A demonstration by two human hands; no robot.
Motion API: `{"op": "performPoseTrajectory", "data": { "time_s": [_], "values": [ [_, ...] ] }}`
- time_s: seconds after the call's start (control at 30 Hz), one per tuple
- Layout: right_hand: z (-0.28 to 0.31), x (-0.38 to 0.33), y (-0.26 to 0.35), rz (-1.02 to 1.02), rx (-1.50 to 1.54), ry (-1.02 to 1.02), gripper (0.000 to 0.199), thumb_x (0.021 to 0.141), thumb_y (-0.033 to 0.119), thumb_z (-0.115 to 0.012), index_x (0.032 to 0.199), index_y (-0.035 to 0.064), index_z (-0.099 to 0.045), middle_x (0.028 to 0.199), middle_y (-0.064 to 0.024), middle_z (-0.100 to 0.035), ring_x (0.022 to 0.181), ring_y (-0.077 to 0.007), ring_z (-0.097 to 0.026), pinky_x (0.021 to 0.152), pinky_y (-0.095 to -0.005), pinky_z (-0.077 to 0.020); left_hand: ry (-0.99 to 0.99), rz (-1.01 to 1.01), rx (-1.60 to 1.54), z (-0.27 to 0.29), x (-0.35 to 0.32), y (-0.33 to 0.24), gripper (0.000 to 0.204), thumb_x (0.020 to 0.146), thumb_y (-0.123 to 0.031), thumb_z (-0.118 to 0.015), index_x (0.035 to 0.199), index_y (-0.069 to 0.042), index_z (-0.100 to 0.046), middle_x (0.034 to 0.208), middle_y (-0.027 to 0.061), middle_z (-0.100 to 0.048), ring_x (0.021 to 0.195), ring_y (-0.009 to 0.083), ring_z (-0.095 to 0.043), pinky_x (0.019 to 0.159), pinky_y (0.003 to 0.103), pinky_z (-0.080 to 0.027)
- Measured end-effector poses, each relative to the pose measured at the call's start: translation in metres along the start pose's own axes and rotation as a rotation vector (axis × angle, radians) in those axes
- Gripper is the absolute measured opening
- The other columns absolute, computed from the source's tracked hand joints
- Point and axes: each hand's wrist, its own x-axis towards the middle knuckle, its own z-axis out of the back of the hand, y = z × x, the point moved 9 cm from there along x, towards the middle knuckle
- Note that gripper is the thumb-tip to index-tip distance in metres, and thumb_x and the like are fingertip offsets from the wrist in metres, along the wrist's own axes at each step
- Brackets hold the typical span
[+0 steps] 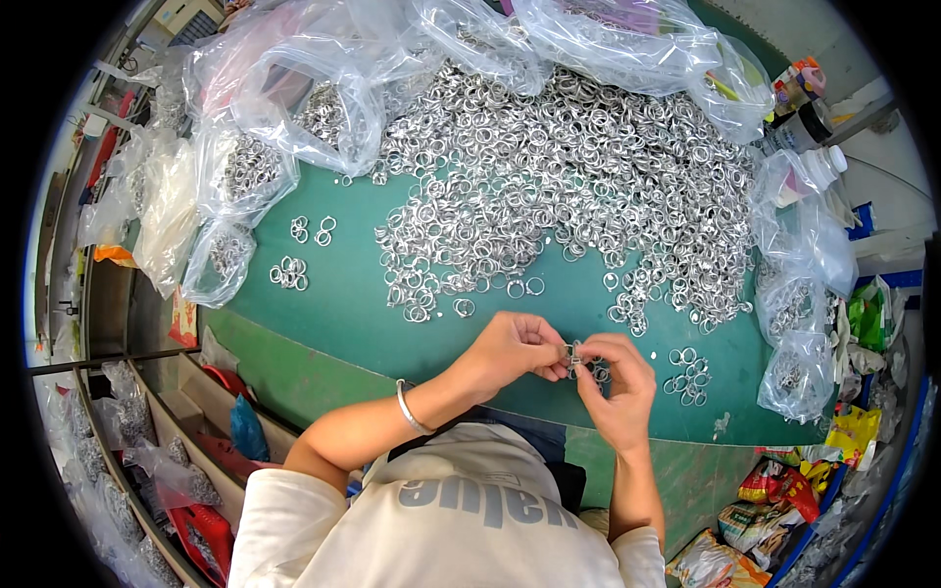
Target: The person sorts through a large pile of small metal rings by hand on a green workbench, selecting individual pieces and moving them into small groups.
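Close to the table's near edge, my two hands meet fingertip to fingertip over small silver metal rings (576, 357). My left hand (512, 351), with a bangle on its wrist, pinches a ring between thumb and forefinger. Thumb and fingers of my right hand (621, 380) close on rings from the other side, and more of them show between its fingers. Exactly how many each hand grips is hidden. Beyond the hands spreads a large heap of silver rings (549, 147). A small cluster of rings (688, 376) lies just right of my right hand.
Small groups of rings (288, 273) lie at the left of the green table (323, 314). Clear plastic bags (257, 157) of rings line its left and far edges. At the right stand more bags (796, 377) and a white-capped bottle (821, 165). Drawers (196, 416) are at lower left.
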Motion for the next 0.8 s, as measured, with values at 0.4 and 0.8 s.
{"op": "performPoseTrajectory", "data": {
  "time_s": [0.4,0.8],
  "values": [
    [-0.004,-0.005,-0.004,-0.057,0.084,0.070,0.024,0.075,-0.012,-0.064,0.095,-0.0013,-0.066,0.091,-0.0096,-0.062,0.079,-0.0155,-0.061,0.072,-0.0265,-0.0495,-0.175,-0.519,0.477,-0.010,-0.026,-0.037,0.011,0.082,0.008,-0.062,0.092,0.004,-0.062,0.091,0.0092,-0.065,0.082,0.0141,-0.064,0.073,0.027,-0.054],
    [0.006,-0.010,0.017,0.024,-0.236,-0.135,0.011,0.076,-0.006,-0.070,0.085,-0.0035,-0.064,0.084,-0.0116,-0.062,0.070,-0.0210,-0.060,0.063,-0.0297,-0.0484,-0.229,-0.728,0.757,-0.025,-0.044,-0.058,0.018,0.079,0.006,-0.067,0.096,0.001,-0.067,0.085,0.0097,-0.063,0.077,0.0156,-0.063,0.070,0.027,-0.052]
  ]
}}
